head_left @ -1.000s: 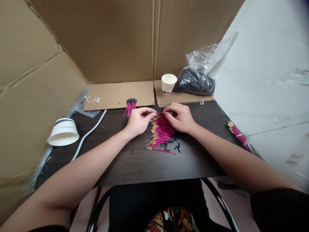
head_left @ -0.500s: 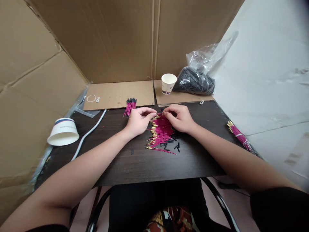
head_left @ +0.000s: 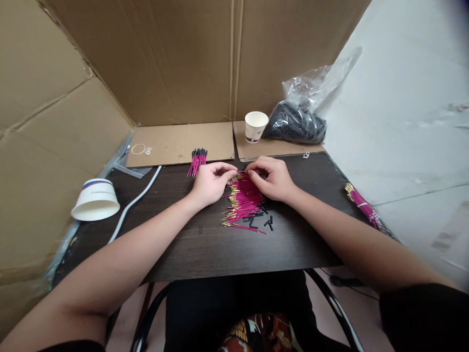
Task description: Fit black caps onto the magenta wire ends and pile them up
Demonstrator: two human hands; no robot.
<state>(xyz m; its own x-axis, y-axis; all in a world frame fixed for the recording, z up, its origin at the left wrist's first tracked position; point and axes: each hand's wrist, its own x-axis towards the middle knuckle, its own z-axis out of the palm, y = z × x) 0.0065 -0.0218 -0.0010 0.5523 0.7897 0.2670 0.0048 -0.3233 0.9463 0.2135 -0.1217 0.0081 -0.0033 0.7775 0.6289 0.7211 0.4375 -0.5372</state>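
Close above the far end of a pile of magenta wires with gold terminals, my two hands face each other, fingertips a short gap apart. My right hand is closed in a pinch on a thin magenta wire, its end showing in that gap. Thumb and forefinger of my left hand are pinched too, at the gold-tipped side; what they hold is too small to make out. Short black sleeves lie along the pile's right and near side. Just beyond my left hand rests a bunch of black-capped magenta wires.
A paper cup and a clear bag of black pieces stand on cardboard at the back. Another paper cup and a white cable are at left. A tied wire bundle lies along the right edge.
My right hand has shifted very slightly up and left, fingertips still pinched. My left hand and the pile look the same.
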